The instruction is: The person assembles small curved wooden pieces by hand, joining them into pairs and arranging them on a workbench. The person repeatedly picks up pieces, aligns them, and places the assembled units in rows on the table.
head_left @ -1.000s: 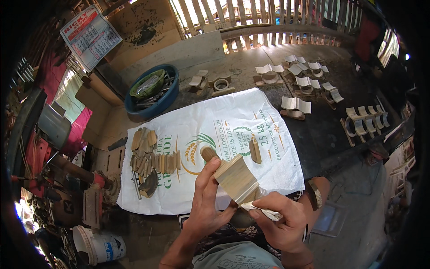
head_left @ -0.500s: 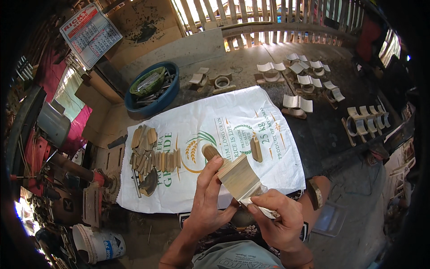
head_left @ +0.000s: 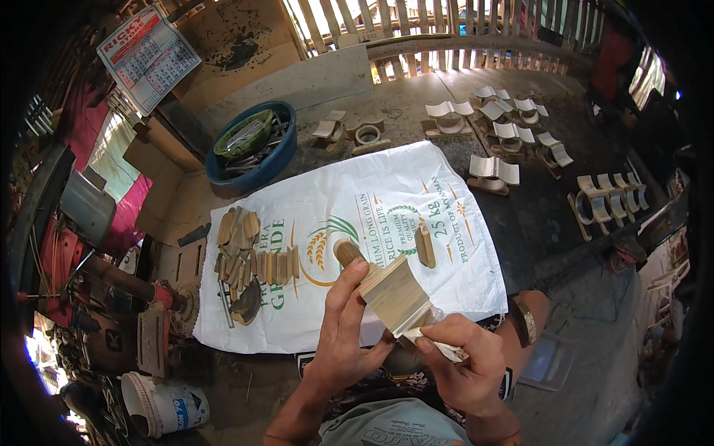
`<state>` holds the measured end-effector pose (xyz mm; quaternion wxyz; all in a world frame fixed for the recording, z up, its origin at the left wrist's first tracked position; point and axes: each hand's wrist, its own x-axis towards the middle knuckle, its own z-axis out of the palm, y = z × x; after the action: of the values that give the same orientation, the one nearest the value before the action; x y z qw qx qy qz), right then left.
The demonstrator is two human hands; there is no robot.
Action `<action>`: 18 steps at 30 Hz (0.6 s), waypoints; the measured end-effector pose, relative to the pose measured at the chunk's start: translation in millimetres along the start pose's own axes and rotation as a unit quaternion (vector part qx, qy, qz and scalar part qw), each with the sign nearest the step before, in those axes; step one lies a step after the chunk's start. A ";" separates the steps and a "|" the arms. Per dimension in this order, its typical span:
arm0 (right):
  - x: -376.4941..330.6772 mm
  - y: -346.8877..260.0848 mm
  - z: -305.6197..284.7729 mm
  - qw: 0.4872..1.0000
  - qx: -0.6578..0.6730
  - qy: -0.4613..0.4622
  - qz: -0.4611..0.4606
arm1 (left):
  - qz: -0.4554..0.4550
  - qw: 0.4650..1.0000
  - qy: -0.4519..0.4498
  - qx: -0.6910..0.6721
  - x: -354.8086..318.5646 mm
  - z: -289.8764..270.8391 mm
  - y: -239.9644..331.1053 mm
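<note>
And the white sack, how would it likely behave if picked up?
The sack would probably sag and fold, as its surface is wrinkled. It looks thin, so likely light. The wooden pieces lying on it might slide or tumble.

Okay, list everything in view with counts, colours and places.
Wooden piece: one, tan, lower centre.
Wad: one, white, lower centre.
Sack: one, white, printed, spread centrally.
Small pieces: many, brown, sack's left.
Lone block: one, brown, sack's right.
Basin: one, blue, upper left.
Bowl: one, green, inside basin.
Curved-top pieces: over ten, pale, far and right.
Table: one, dark, beneath sack.
Calendar: one, white-and-red, upper left.
Slats: many, brown, far edge.
Bucket: one, white, lower left.
Tray: one, clear, lower right.
Machinery: count unclear, grey-red, left.
Left hand: one, bare, on wooden piece.
Right hand: one, bare, on wad.
</note>
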<state>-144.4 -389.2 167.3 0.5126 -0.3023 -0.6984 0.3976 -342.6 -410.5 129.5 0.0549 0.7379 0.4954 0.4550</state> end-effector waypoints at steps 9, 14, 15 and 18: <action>0.9 5.8 -2.9 0.999 -0.005 0.041 0.006 | -0.001 1.000 0.002 0.015 -1.6 -0.4 1.7; 0.4 7.9 -5.6 0.997 -0.020 0.070 0.023 | -0.007 1.000 -0.002 0.009 -1.4 -1.5 2.4; 0.4 8.7 -5.7 0.997 -0.018 0.076 0.026 | -0.002 1.000 -0.002 0.010 -1.1 -1.5 2.5; 0.7 10.9 -7.3 0.996 -0.021 0.083 0.029 | -0.001 1.000 -0.002 0.010 -0.6 -1.5 2.8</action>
<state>-137.5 -381.3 159.4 0.5504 -0.3652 -0.6525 0.3714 -341.9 -413.0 131.5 0.0486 0.7388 0.5005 0.4486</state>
